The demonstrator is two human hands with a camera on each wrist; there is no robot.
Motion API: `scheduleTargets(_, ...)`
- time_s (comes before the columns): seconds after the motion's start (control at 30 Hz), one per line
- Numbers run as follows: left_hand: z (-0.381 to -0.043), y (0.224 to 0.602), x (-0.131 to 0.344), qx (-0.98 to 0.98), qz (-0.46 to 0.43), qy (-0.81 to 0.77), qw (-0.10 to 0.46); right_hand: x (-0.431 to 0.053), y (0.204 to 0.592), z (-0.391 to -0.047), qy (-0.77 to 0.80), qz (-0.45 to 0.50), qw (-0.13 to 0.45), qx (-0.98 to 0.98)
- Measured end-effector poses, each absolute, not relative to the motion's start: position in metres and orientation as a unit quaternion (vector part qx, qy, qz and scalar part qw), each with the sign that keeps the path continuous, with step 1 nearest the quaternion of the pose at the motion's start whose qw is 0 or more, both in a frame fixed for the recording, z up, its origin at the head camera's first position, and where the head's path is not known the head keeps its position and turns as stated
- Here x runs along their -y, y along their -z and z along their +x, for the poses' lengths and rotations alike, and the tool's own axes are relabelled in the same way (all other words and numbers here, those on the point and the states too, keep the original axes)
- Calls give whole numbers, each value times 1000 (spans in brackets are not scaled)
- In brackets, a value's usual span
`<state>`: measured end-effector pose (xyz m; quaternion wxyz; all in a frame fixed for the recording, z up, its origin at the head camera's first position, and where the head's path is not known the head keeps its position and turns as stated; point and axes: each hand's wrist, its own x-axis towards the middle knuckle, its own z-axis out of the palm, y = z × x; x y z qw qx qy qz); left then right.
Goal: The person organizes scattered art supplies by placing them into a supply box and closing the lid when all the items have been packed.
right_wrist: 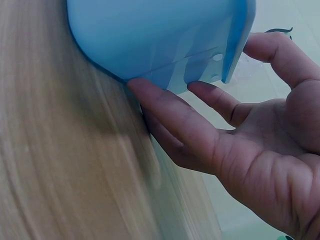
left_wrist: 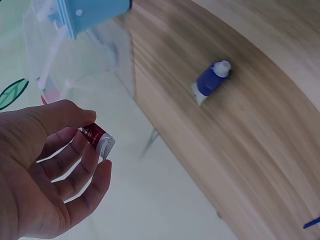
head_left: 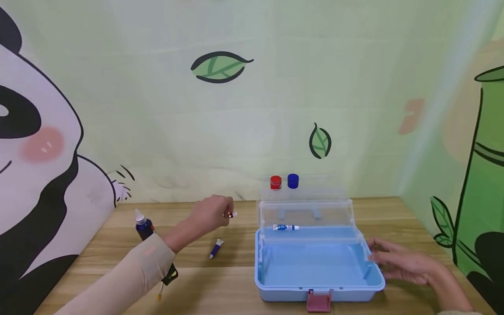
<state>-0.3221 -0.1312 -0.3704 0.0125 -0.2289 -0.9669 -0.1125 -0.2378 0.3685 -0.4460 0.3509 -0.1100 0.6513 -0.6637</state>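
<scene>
My left hand (head_left: 212, 213) is above the wooden table, left of the blue box, and pinches a small red paint tube (left_wrist: 98, 137) with a silvery crimped end between thumb and fingers. On the table below it lies a dark blue paint tube (head_left: 216, 248) with a white cap. The light blue plastic box (head_left: 315, 294) stands with its clear lid tipped back. My right hand (head_left: 405, 262) rests against the box's right side: its fingertips touch the wall and the thumb is at the rim. A blue and white tube (head_left: 286, 227) lies in the clear raised tray of the box.
A red jar (head_left: 276, 182) and a blue jar (head_left: 293, 180) show behind the clear lid. A dark blue bottle (head_left: 144, 225) with a white nozzle is beside my left forearm, which partly covers it. A brush tip (head_left: 160, 296) shows below the sleeve. A pink latch (head_left: 319, 301) hangs at the box's front.
</scene>
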Motion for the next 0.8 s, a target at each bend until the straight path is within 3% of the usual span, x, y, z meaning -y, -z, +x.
scheduleTargets(0.8, -316, 334, 103, 965, -252, 61, 37, -368, 445, -241, 661, -114, 354, -651)
